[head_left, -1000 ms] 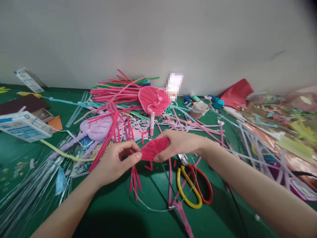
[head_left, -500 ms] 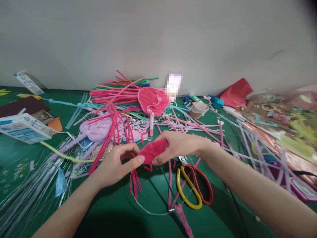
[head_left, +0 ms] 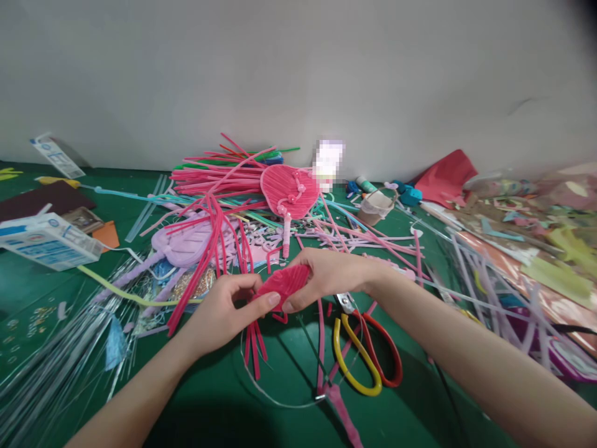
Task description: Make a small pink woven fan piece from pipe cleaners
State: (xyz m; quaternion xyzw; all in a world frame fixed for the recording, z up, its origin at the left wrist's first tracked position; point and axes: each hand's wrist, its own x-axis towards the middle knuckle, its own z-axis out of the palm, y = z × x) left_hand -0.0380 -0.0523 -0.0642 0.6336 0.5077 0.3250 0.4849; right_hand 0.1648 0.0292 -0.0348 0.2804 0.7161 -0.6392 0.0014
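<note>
A ribbed deep-pink panel of pipe cleaners (head_left: 290,281) is held above the table between both hands. My left hand (head_left: 228,314) pinches its left edge between thumb and fingers. My right hand (head_left: 329,277) grips the right side, thumb in front and fingers behind, covering part of it. Red-and-yellow-handled scissors (head_left: 357,364) lie on the green table, below and right of my right hand. Past my hands rests a pink heart-shaped fan (head_left: 291,190) with beads and a wrapped handle. Loose pink pipe cleaners (head_left: 254,348) lie below the held panel.
Lilac fans (head_left: 184,239) and tinsel-like silver strands (head_left: 51,373) lie on the left, near a white-and-blue box (head_left: 51,239). Behind stand a bright pixelated screen (head_left: 329,158) and a paper cup (head_left: 374,208). Paper scraps (head_left: 555,249) cover the right side. A thin clear loop (head_left: 275,400) lies in front.
My hands and the pink panel have shifted slightly left, and the panel is tilted a little differently. My left thumb sits further across its face. Both hands keep hold.
</note>
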